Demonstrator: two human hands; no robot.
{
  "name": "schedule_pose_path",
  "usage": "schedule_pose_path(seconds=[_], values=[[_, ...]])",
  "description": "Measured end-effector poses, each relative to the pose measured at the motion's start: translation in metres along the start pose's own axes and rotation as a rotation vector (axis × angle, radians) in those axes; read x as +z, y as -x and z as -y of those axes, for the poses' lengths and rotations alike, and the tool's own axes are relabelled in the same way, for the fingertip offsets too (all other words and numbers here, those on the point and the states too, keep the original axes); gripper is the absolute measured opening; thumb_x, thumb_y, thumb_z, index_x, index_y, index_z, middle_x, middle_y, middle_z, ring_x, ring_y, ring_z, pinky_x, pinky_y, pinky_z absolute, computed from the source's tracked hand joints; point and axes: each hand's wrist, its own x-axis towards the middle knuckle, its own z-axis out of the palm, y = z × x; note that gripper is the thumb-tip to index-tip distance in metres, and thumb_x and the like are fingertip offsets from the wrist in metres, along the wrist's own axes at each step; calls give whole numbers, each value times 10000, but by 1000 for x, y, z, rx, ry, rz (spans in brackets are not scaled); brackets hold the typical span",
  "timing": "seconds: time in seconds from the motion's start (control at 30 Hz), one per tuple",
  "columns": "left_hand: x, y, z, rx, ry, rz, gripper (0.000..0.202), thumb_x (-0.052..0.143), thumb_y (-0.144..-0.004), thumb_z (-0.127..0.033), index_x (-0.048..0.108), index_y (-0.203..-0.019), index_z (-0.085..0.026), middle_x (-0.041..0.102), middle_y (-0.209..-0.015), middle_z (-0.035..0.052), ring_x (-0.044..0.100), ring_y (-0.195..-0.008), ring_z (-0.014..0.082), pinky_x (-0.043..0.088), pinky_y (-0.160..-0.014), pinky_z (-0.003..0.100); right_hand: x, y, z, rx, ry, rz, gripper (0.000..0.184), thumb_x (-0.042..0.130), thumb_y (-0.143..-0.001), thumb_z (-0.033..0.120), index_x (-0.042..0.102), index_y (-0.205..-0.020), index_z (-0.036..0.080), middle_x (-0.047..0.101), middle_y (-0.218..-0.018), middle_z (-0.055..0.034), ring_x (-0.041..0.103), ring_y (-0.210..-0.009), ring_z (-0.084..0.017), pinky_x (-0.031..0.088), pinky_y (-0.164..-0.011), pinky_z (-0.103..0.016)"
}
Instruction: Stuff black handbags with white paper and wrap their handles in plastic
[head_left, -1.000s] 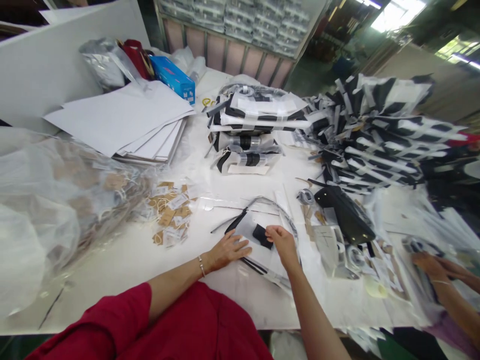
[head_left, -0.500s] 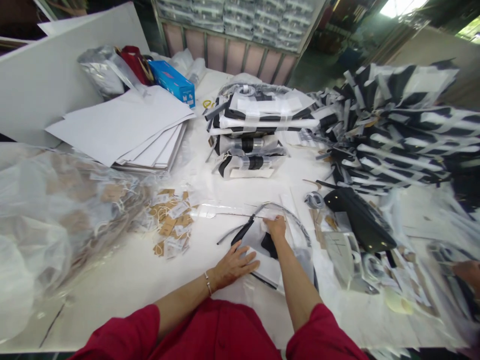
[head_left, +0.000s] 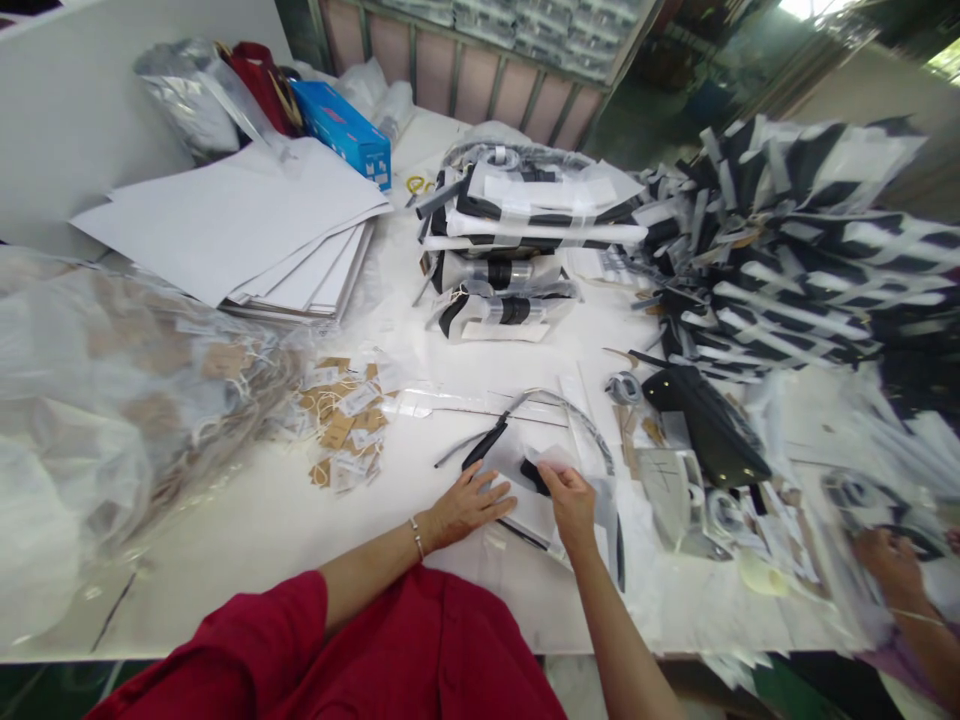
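Worktop: white; the bag lies on it before me, between tags and a black case.
Left hand: my fingers rest spread and flat on the bag.
Right hand: my fingers look pinched together at the black patch.
Strap: looks done, sleeved in plastic.
Patch: bare, so I judge the covering partway.
Stack: wrapped and banded beyond; mine looks unbanded.

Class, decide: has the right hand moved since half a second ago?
Yes: the right hand has moved down the view relative to the brown tags.
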Motion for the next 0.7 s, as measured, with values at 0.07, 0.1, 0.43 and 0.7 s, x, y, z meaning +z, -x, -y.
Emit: schedule_pose_path(seconds=[0.07, 0.1, 0.43, 0.7], values=[[-1, 0, 0, -4, 10, 25, 382, 473, -973, -171, 520, -1341, -258, 598, -1329, 97, 524, -1274, 267, 368, -1108, 574, 6, 15, -13, -176, 131, 44, 396, 614, -789, 580, 739, -775, 204, 749, -793, -51, 682, -829, -244, 539, -813, -368], [-1, 0, 0, -4, 13, 38, 381, 467, -973, -161, 522, -1338, -252, 596, -1334, 95, 516, -1282, 269, 366, -1109, 575, 10, 22, -21, -283, 180, 74, 381, 567, -840, 549, 750, -840, 215, 762, -884, -57, 690, -897, -241, 527, -899, -387], [-1, 2, 4, -25, 123, 94, 377, 414, -972, -119, 488, -1342, -104, 571, -1368, 144, 439, -1356, 264, 312, -1158, 560, 32, 69, -54, -734, 576, 95, 348, 436, -983, 270, 603, -1273, 176, 639, -1304, -101, 550, -1274, -220, 338, -1158, -477], [-8, 1, 4, -22, 167, 129, 362, 453, -980, -181, 508, -1337, -155, 577, -1365, 132, 442, -1359, 267, 290, -1160, 576, 16, 94, -55, -805, 418, 134, 356, 456, -962, 234, 584, -1290, 183, 625, -1322, -105, 512, -1308, -214, 373, -1149, -483]])
